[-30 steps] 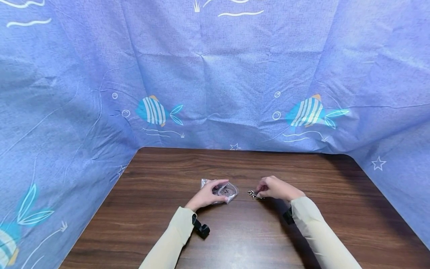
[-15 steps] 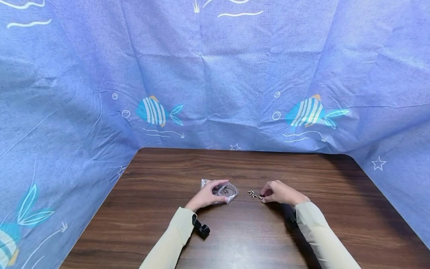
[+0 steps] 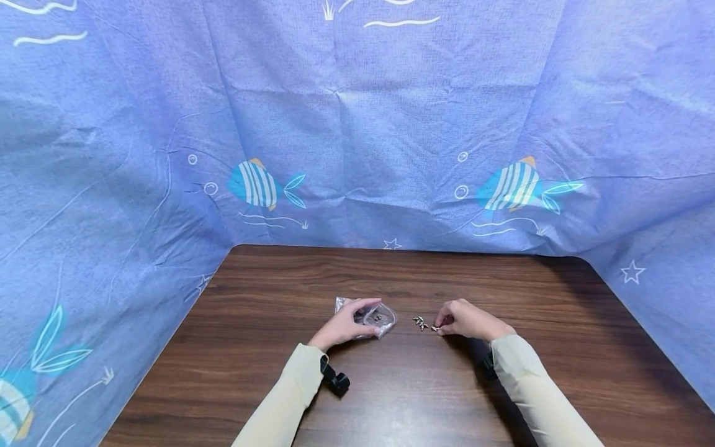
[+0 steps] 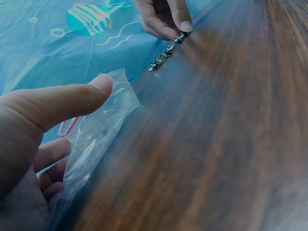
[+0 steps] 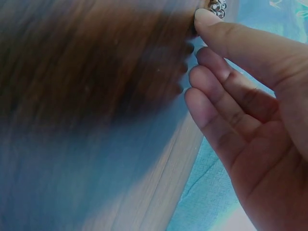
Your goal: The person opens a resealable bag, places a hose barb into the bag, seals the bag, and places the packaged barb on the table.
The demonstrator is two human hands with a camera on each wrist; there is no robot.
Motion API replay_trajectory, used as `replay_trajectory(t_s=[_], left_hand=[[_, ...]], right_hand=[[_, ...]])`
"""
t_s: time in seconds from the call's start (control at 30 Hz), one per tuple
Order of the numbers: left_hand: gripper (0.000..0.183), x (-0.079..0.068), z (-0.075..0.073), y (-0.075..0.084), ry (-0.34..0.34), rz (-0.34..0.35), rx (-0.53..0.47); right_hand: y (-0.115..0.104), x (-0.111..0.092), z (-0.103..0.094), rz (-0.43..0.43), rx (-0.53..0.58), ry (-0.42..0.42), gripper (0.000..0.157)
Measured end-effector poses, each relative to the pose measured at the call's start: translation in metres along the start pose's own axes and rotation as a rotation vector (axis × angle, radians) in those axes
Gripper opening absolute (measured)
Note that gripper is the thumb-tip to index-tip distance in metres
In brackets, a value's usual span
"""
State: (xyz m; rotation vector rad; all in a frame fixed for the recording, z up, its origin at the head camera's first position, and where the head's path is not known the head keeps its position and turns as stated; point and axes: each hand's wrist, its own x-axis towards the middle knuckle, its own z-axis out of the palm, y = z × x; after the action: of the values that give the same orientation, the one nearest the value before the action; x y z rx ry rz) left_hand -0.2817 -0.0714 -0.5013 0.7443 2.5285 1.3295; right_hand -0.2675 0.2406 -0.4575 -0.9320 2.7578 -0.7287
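My left hand [image 3: 344, 324] holds a clear zip-lock bag [image 3: 385, 315], its thumb and fingers spread at the mouth. A red line runs along the bag's [image 4: 103, 130] seal in the left wrist view. A few tiny dark bits show inside the bag in the head view. My right hand [image 3: 468, 320] has its thumb and index fingertips on a small shiny metal piece [image 3: 434, 328] on the table. Just left of it lies a loose cluster of similar metal pieces [image 3: 420, 323], too small to name exactly. In the right wrist view the other fingers [image 5: 207, 108] are bent beside the thumb.
The brown wood-grain table [image 3: 391, 385] has its far edge against a blue cloth [image 3: 391, 124] printed with fish. Cloth also hangs at both sides. A black camera strap [image 3: 335, 377] is on the left wrist.
My right hand has moved slightly right from the cluster, and a piece at its fingertips now lies apart from the others. The left hand and bag have stayed in place.
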Motion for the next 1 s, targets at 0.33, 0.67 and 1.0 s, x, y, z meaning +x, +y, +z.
replay_trajectory(t_s=[0.33, 0.67, 1.0], left_hand=[[0.063, 0.0001, -0.0006, 0.0002, 0.004, -0.006, -0.014], [0.063, -0.0008, -0.0003, -0.0003, 0.003, 0.008, -0.006], [0.063, 0.0004, 0.0013, -0.0013, 0.012, 0.010, -0.004]], right_hand=[[0.0017, 0.0012, -0.0001, -0.044, -0.061, 0.006, 0.004], [0.0011, 0.0012, -0.0004, -0.058, -0.105, -0.005, 0.004], [0.0015, -0.0002, -0.0025, -0.072, -0.137, -0.026, 0.005]])
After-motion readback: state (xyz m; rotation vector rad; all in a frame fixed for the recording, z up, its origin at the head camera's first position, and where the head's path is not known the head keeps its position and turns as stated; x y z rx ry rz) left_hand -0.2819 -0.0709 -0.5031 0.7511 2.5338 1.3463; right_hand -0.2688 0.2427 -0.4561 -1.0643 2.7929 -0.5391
